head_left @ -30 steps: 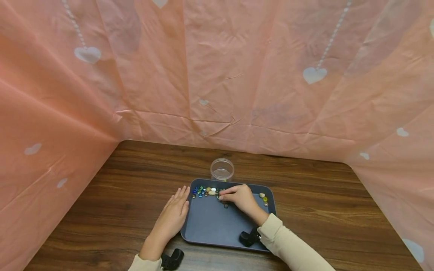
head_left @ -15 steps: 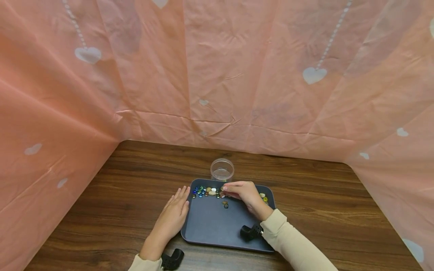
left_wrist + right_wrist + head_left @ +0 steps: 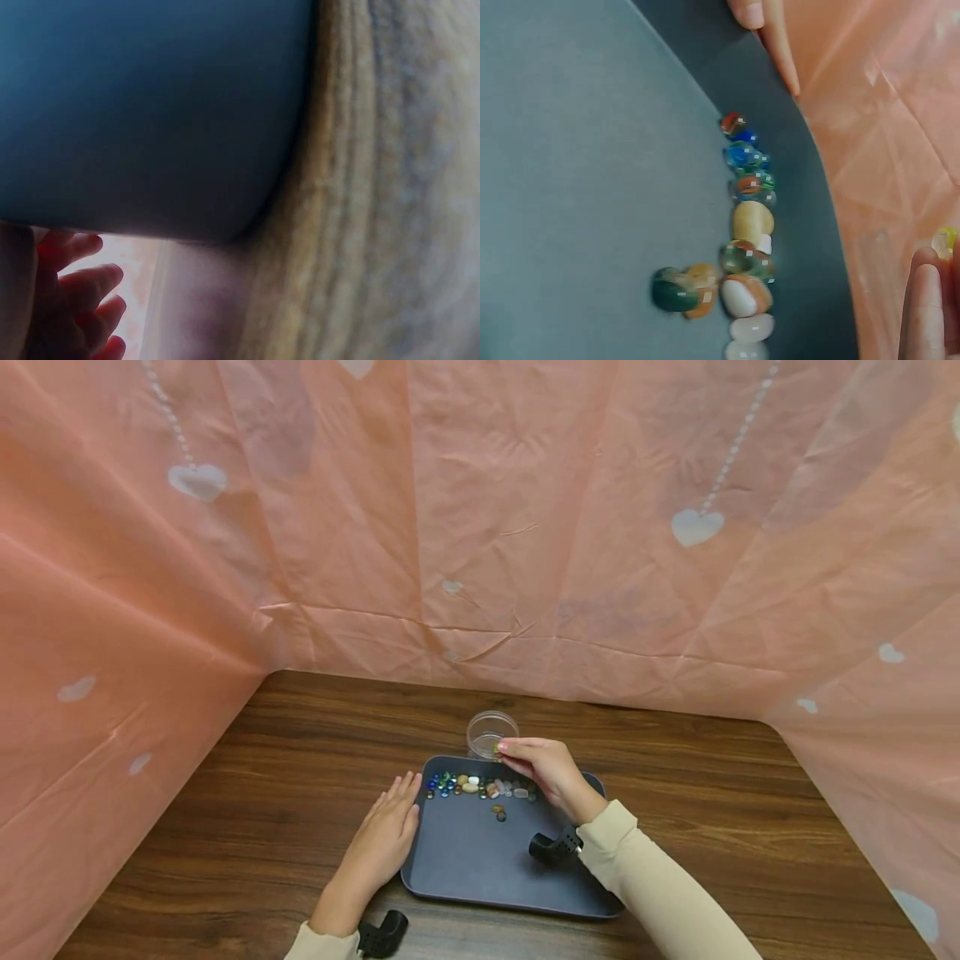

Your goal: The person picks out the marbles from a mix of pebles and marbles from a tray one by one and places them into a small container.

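My right hand (image 3: 551, 772) pinches a small clear marble with yellow-green in it (image 3: 945, 241) between thumb and fingertips. It is at the near rim of a round clear plastic jar (image 3: 492, 727), which stands just behind the dark grey tray (image 3: 472, 868). My left hand (image 3: 381, 831) lies along the tray's left edge with straight fingers. Inside the tray, a row of glass marbles (image 3: 740, 154) and smooth pebbles (image 3: 752, 222) runs along the back wall. A dark green stone (image 3: 675, 291) and an orange-brown stone (image 3: 703, 289) sit together in front of that row.
The tray lies on a dark wooden table (image 3: 322, 735). A pink curtain with white hearts (image 3: 480, 527) encloses the table at the back and sides. Black wrist cameras (image 3: 555, 847) are strapped to both wrists.
My right hand has risen from the stones at the tray's back wall to the jar's rim, with the marble in its fingertips. More of the row now shows. The left hand stays put.
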{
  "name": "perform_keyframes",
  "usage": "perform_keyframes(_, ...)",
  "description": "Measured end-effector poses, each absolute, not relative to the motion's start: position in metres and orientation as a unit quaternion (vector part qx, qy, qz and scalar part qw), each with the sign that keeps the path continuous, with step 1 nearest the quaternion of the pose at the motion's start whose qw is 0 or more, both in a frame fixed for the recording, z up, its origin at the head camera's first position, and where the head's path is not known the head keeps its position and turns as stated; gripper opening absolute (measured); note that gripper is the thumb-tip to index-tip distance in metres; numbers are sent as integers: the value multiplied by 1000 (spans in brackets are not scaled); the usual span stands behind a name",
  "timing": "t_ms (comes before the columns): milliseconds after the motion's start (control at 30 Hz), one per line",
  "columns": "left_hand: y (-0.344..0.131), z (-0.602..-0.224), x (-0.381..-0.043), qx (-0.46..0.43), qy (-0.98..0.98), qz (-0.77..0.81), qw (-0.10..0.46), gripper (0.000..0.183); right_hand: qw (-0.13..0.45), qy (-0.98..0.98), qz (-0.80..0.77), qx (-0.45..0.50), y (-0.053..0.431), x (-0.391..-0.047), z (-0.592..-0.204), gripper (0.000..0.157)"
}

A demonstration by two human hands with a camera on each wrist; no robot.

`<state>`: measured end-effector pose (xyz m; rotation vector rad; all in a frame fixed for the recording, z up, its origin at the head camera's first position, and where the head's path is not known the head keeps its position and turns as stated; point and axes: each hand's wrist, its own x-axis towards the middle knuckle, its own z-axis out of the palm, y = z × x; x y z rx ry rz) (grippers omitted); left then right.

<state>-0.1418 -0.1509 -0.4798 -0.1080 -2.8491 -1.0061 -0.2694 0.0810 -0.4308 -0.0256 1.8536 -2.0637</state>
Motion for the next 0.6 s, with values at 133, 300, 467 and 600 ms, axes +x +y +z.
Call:
perform_keyframes(133, -151, -480, -141, -29, -940, -335, 55, 48, 178, 661, -729, -21, 80, -272, -427, 37)
perform_keyframes(300, -150, -481, -141, -26, -939, -339, 59, 48, 171, 680, -712, -35, 78, -276, -424, 38)
perform_keyframes(467, -148, -479, -143, -33, -938, -338, 65, 48, 136, 712, -688, -30, 78, -281, -420, 31)
perform_keyframes(600, -149, -479, -141, -32, -940, -334, 63, 48, 94, 764, -637, -41, 75, -284, -419, 26)
